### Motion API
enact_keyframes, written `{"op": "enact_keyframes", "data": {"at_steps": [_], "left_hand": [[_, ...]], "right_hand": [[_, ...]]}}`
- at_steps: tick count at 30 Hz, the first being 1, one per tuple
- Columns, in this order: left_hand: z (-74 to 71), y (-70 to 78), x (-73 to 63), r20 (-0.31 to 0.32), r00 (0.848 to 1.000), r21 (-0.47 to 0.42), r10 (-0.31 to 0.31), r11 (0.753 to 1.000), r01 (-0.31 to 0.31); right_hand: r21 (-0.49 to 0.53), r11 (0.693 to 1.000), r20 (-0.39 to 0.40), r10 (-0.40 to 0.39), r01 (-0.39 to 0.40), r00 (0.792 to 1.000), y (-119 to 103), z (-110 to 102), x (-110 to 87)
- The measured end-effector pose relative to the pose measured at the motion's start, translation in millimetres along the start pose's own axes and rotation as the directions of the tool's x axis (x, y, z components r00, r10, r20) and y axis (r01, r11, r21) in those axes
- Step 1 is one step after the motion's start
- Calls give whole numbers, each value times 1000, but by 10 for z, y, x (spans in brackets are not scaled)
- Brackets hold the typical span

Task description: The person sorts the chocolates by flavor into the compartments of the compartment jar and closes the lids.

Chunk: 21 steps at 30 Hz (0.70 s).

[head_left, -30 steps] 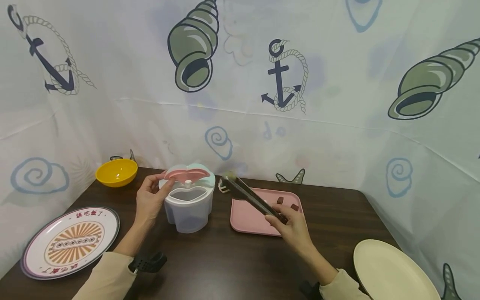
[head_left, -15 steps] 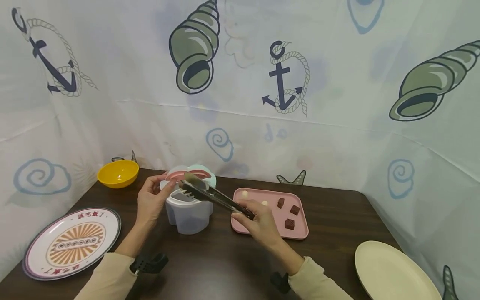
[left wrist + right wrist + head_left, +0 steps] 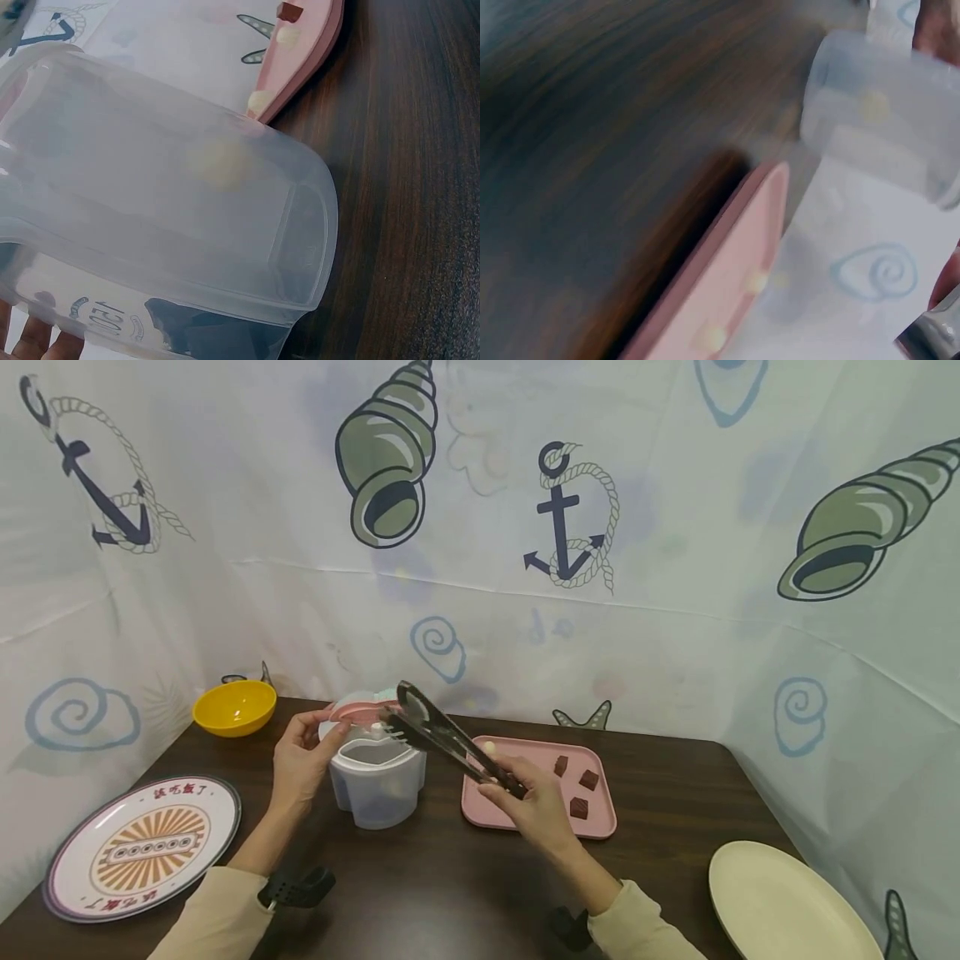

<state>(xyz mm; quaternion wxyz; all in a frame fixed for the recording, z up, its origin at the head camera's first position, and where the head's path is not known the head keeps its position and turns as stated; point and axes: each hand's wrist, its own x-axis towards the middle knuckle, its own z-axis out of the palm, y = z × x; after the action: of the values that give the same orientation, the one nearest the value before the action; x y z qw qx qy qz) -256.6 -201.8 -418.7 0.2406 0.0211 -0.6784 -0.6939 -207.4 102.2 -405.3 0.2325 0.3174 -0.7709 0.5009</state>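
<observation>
My left hand (image 3: 303, 760) pinches the raised pink flip lid (image 3: 360, 713) of a translucent storage container (image 3: 381, 789). Tongs (image 3: 450, 743) are gripped in my right hand (image 3: 532, 802), their dark arms spread apart beside the container's opening. Nothing shows between the tong tips. Through the container's cloudy wall a pale round ball (image 3: 223, 161) is visible in the left wrist view. On the pink tray (image 3: 483, 806) to the right lie three dark brown cubes (image 3: 579, 807) and a pale ball (image 3: 489, 747); another pale ball (image 3: 709, 337) shows on it in the right wrist view.
A yellow bowl (image 3: 235, 708) stands at the back left, behind a large patterned plate (image 3: 142, 847). A cream plate (image 3: 787, 902) lies at the front right. Printed cloth (image 3: 675, 652) hangs directly behind the dark wooden table (image 3: 420, 893).
My right hand has carried the tongs left from over the tray to the container, and their arms have since spread apart. The left hand keeps holding the lid.
</observation>
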Motion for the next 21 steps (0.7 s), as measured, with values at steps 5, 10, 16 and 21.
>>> {"op": "enact_keyframes", "data": {"at_steps": [5,10,16,21], "left_hand": [[-4,-1,12,2,1000,-1,-14,1000,14],[-25,2,17,-3,1000,7,-15,1000,15],[-19,-9,10,12,999,13,-40,999,40],[-1,7,8,5,1000,13,-28,1000,27]], "right_hand": [[-78,987,-112,130,-139,985,187,-253,-123],[-287,913,-198,240,-290,950,388,-391,-219],[-470,808,-189,299,-354,935,518,-407,-268],[-530,745,-184,365,-405,912,552,-371,-218]]}}
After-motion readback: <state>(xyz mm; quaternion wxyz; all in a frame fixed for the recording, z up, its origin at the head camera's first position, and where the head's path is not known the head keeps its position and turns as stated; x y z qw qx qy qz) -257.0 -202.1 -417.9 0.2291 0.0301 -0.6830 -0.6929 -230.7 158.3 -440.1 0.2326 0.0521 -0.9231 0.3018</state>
